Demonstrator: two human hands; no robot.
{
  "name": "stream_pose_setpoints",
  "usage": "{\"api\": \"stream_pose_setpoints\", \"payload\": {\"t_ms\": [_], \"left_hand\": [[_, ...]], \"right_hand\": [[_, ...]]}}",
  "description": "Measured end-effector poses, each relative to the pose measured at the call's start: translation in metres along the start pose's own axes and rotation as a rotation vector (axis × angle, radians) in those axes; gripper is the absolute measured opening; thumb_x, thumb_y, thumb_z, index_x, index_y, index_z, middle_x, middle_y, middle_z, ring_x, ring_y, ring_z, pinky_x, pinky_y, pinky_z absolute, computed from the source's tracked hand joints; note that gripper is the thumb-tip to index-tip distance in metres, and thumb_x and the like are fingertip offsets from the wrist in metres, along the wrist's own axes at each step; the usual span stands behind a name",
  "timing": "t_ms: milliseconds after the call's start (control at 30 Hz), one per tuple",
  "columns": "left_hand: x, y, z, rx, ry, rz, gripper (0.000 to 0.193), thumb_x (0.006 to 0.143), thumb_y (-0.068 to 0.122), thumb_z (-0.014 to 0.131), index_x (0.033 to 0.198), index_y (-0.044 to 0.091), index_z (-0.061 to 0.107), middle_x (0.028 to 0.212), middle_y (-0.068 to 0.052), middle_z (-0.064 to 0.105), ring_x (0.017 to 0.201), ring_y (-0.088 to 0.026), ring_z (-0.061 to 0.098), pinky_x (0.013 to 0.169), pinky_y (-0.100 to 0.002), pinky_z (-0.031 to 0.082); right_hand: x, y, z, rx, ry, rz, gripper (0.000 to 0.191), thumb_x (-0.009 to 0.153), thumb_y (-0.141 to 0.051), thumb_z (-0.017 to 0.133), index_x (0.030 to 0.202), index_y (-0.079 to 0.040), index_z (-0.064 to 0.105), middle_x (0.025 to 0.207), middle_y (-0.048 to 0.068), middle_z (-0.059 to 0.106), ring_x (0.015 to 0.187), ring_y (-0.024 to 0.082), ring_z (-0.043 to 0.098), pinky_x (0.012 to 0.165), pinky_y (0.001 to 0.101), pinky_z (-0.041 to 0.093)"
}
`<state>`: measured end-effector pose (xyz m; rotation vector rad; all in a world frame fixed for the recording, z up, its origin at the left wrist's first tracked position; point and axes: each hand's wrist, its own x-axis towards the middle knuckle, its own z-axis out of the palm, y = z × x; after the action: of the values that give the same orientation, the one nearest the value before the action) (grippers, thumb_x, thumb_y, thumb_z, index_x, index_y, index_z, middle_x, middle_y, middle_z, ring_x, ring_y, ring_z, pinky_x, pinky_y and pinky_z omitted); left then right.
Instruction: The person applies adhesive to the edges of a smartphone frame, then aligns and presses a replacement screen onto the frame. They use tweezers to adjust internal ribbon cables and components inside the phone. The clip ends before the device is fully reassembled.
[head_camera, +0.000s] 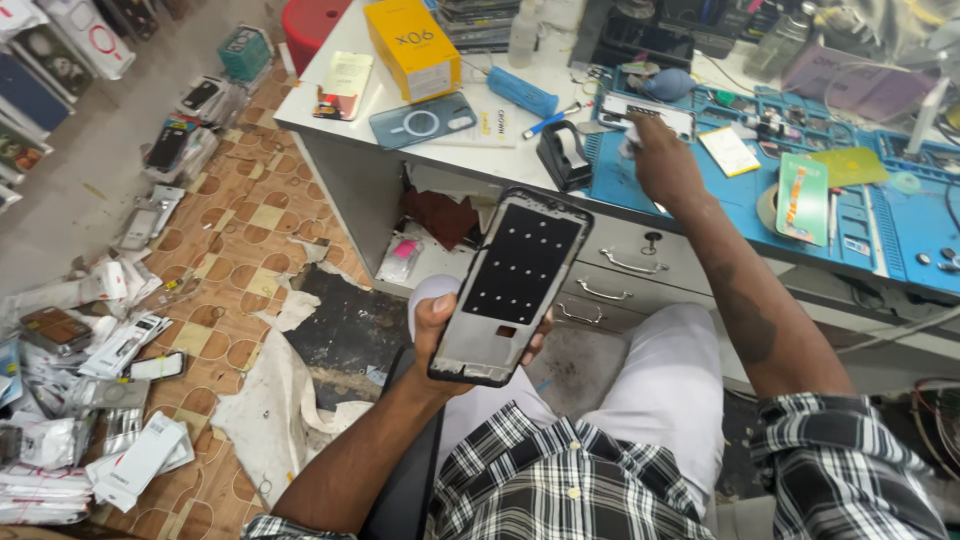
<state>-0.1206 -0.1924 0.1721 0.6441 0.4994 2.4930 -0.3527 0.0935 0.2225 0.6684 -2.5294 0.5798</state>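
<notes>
My left hand holds a phone display panel upright over my lap, its back facing me: a black sheet with small dots inside a grey frame. My right hand reaches out to the blue work mat on the desk. Its fingers rest on a second phone lying flat with a pale edge. Whether the fingers grip that phone or only touch it is not visible.
A black tape dispenser, blue pen, blue tube, yellow box and grey phone case lie on the white desk. Desk drawers face my knees. Packaged phone cases litter the floor at left.
</notes>
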Motion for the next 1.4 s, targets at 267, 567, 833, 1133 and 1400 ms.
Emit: {"api": "stream_pose_setpoints", "payload": {"t_ms": [267, 567, 833, 1133, 1400], "left_hand": [[-0.013, -0.004, 0.001, -0.022, 0.134, 0.019, 0.101, 0.083, 0.057, 0.073, 0.154, -0.007, 0.041, 0.134, -0.031, 0.056, 0.114, -0.036, 0.061, 0.096, -0.044, 0.056], [-0.017, -0.010, 0.013, 0.285, 0.335, 0.100, 0.106, 0.079, 0.059, 0.077, 0.151, -0.010, 0.041, 0.129, -0.030, 0.056, 0.110, -0.038, 0.061, 0.090, -0.048, 0.055], [-0.008, -0.027, 0.009, 0.993, 0.313, 0.301, 0.096, 0.095, 0.052, 0.071, 0.169, 0.012, 0.024, 0.156, -0.014, 0.045, 0.141, -0.027, 0.048, 0.117, -0.036, 0.042], [0.008, -0.020, 0.040, 1.780, 0.144, 0.438, 0.088, 0.088, 0.037, 0.077, 0.162, 0.017, 0.034, 0.133, -0.017, 0.045, 0.117, -0.026, 0.055, 0.099, -0.039, 0.052], [0.005, -0.029, 0.031, 1.300, 0.211, 0.319, 0.086, 0.099, 0.050, 0.062, 0.167, 0.010, 0.026, 0.144, -0.015, 0.044, 0.129, -0.026, 0.049, 0.111, -0.038, 0.043]], "right_hand": [[-0.002, 0.015, 0.006, -0.005, -0.024, -0.021, 0.046, 0.095, -0.011, 0.063, 0.140, -0.011, 0.059, 0.124, 0.023, 0.067, 0.114, 0.045, 0.062, 0.094, 0.0540, 0.050], [-0.011, 0.030, 0.009, 0.012, 0.139, 0.164, 0.045, 0.090, -0.027, 0.079, 0.122, -0.001, 0.061, 0.111, 0.024, 0.067, 0.103, 0.043, 0.064, 0.088, 0.0508, 0.051], [-0.100, 0.070, -0.044, 0.597, 1.032, 0.570, 0.031, 0.110, -0.030, 0.061, 0.118, -0.002, 0.069, 0.108, 0.005, 0.068, 0.099, 0.013, 0.065, 0.086, 0.0272, 0.056], [-0.175, 0.110, -0.056, 0.520, 1.011, 0.945, 0.034, 0.097, -0.031, 0.075, 0.107, 0.000, 0.065, 0.098, 0.003, 0.068, 0.080, 0.011, 0.065, 0.060, 0.0258, 0.056], [-0.163, 0.097, -0.088, 0.456, 0.633, 1.092, 0.035, 0.085, -0.012, 0.083, 0.111, 0.007, 0.070, 0.095, 0.012, 0.071, 0.072, 0.016, 0.072, 0.056, 0.0267, 0.062]]}}
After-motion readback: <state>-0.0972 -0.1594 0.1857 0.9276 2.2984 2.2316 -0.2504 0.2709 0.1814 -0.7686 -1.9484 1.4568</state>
